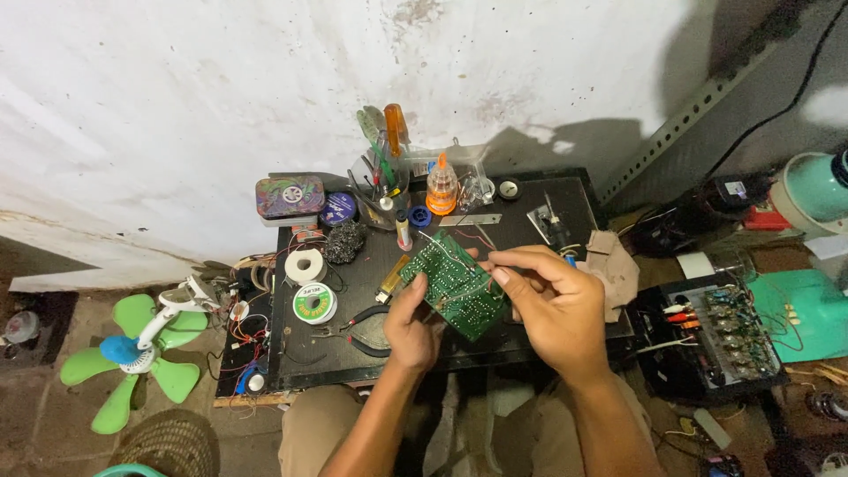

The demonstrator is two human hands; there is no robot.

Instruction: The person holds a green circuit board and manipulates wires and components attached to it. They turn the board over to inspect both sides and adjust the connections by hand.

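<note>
A green circuit board (450, 287) is held tilted above a small black worktable (300, 362). My left hand (412, 329) grips the board's lower left edge from below. My right hand (549, 302) rests over the board's right side, with fingertips pinched at a thin wire or lead on its surface. Red and pale wires trail from the board's top edge.
On the table lie pliers (358, 320), a solder spool (314, 303), white tape (305, 265), steel wool (344, 240), a round tin (290, 196) and a tool holder with screwdrivers (394, 132). A green fan (137, 353) stands at left, an opened amplifier chassis (715, 331) at right. The wall is close behind.
</note>
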